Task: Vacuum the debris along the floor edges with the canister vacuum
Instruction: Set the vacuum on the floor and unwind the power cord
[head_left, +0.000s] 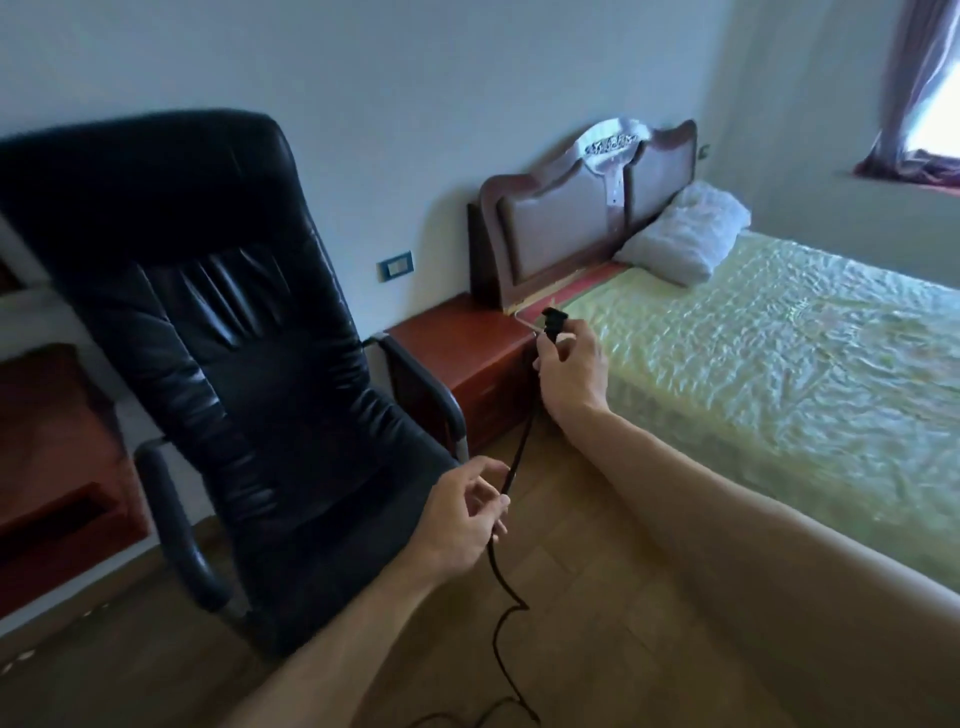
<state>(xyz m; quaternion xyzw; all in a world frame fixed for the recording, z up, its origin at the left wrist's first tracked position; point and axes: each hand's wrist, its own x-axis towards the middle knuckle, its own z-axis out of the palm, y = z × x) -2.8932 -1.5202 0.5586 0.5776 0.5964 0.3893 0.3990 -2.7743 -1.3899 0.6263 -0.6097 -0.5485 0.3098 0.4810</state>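
Two hands | right hand (569, 371) pinches plug (552, 323) | left hand (462, 525) loosely curled around cord (511, 470)

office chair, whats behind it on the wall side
Behind the black office chair stand a bare wall and a wall plate to its right. A red-brown nightstand sits beside the armrest. The chair's back hides the wall and floor edge directly behind it.

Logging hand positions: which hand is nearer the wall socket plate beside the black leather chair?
Right. The right hand holds the black plug right of the socket plate; the left hand grips the cord lower down.
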